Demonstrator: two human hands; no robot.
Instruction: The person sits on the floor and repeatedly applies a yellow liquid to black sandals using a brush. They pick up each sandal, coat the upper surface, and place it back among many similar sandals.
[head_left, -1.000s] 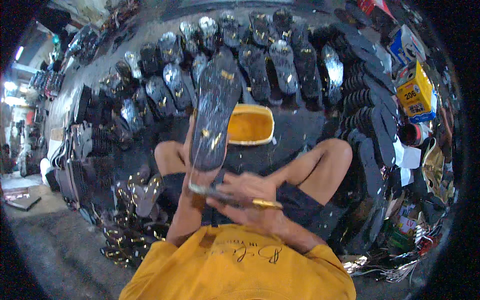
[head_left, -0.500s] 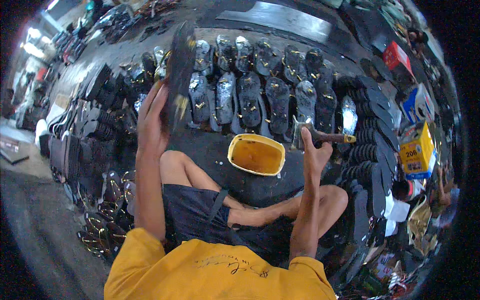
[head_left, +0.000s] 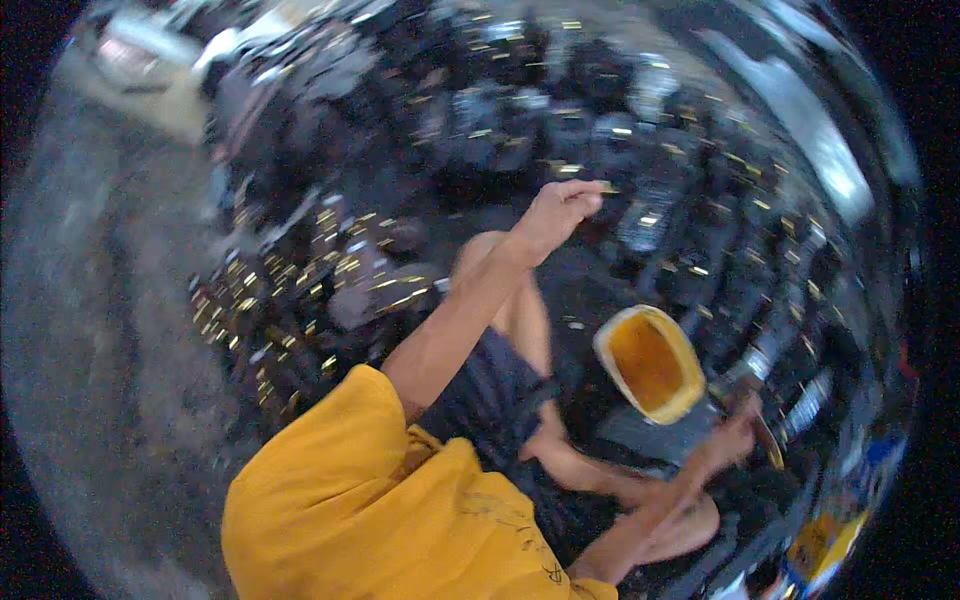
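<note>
My left hand (head_left: 562, 218) reaches out over my bent knee, fingers drawn together. A small yellowish spot shows at its fingertips; whether it is held or lies behind them I cannot tell. My right hand (head_left: 736, 432), low at the right, is closed round a flat brush (head_left: 757, 362) with a pale metal band and a brown handle. Between my hands, nearer the right one, a yellow-rimmed plastic tub (head_left: 601, 352) holds amber liquid (head_left: 650, 362). Dark sandals (head_left: 648, 218) with gold-coloured fittings lie in rows beyond both hands. Motion blurs much of the picture.
Gold-trimmed dark straps or sandals (head_left: 290, 290) are heaped to the left. A yellow and blue box (head_left: 828, 545) stands at the lower right. Grey floor (head_left: 120, 330) runs along the left side, and a pale sheet (head_left: 800, 130) lies at the far right.
The view has swung to the left. The dark sandal that was raised in my left hand no longer shows there. My right hand still grips the brush, now lower in the picture.
</note>
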